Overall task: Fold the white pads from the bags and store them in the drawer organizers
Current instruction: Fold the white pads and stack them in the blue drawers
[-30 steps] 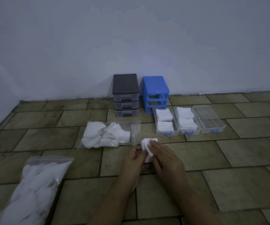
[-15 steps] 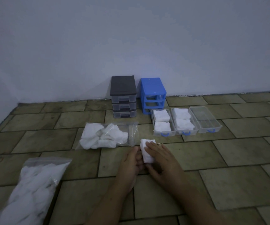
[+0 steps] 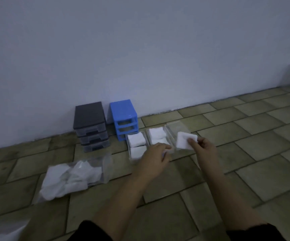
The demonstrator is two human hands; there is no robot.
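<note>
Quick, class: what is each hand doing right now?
Left hand: fingers loosely curled at the middle drawer; grip cannot be told.
Right hand: pinches the folded white pad.

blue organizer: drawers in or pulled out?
Out. The blue organizer shows three empty slots; three clear drawers sit on the floor in front of it, two holding folded pads.

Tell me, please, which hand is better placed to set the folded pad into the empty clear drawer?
The right hand: it pinches the folded pad directly over the empty drawer. The left hand rests at the middle drawer.
</note>
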